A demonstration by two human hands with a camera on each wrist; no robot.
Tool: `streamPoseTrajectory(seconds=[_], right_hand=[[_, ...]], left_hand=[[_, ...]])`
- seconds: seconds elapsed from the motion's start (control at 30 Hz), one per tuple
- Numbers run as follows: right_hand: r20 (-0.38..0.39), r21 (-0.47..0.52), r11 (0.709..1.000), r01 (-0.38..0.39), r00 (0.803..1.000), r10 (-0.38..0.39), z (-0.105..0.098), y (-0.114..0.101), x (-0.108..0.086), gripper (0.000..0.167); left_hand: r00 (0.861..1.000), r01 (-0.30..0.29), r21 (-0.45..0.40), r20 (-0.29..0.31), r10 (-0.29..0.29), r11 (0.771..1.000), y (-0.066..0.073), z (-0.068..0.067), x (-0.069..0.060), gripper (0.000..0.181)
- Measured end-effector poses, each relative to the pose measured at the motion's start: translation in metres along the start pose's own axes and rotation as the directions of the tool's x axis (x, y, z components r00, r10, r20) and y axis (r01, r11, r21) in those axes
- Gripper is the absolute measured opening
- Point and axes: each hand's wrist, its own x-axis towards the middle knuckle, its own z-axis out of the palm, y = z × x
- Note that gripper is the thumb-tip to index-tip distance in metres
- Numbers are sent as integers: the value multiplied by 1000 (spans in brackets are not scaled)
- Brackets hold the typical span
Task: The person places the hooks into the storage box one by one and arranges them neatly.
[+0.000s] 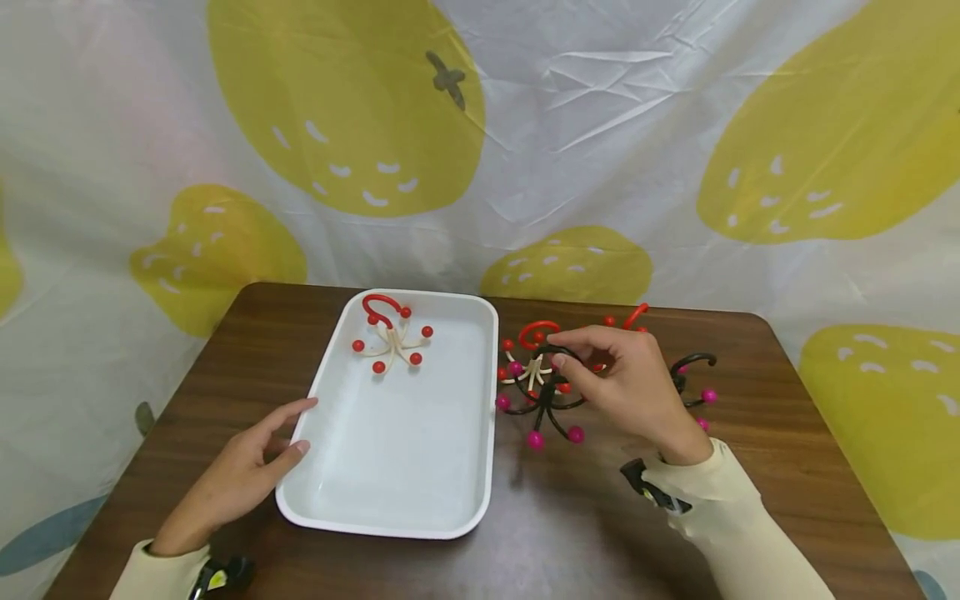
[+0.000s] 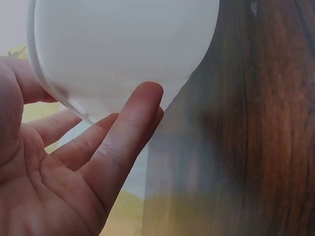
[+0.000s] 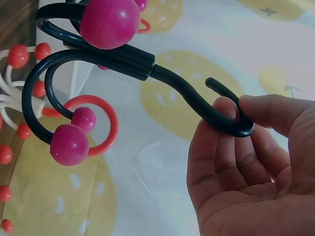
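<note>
My right hand (image 1: 626,383) pinches the curved top hook of a black multi-arm hanger hook (image 3: 123,61) between thumb and fingers. Its curved arms end in pink balls. In the head view this hanger hook is just right of the white tray (image 1: 390,532). My left hand (image 1: 240,471) rests at the tray's left rim, fingers mostly straight; the left wrist view shows the fingertips (image 2: 147,93) against the tray's edge. Inside the tray, at its far end, lies a cream hanger hook (image 1: 392,339) with red balls and a red hook.
Beyond the held piece, on the brown table (image 1: 780,467), sits another cream-and-red hanger hook (image 1: 534,367). Partly behind my right hand are a red hook (image 1: 637,314) and a second black hanger hook (image 1: 693,362) with pink balls. A fruit-print cloth (image 1: 570,150) hangs behind the table.
</note>
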Motion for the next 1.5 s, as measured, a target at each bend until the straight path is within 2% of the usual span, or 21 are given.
streamPoseTrajectory(seconds=[0.33, 0.53, 0.7, 0.93, 1.3, 1.5], right_hand=[[-5, 74, 996, -51, 999, 52, 4, -12, 25, 18], [36, 121, 990, -71, 997, 67, 12, -17, 42, 19], [50, 120, 991, -67, 997, 61, 19, -18, 56, 19], [69, 203, 976, -74, 996, 61, 32, -17, 73, 19], [78, 200, 977, -73, 995, 59, 53, -16, 93, 21], [73, 205, 977, -59, 996, 44, 70, -9, 107, 21]], left_hand=[[999, -49, -15, -4, 49, 999, -1, 0, 1, 60], [999, -51, -17, 4, 51, 999, -1, 1, 3, 62], [999, -52, -28, 8, 52, 998, -1, 2, 3, 63], [998, -54, -35, 15, 55, 998, -1, 0, 4, 64], [998, -41, -53, 36, 43, 998, -3, 2, 3, 65], [999, -29, -39, 37, 31, 999, -2, -2, 3, 66]])
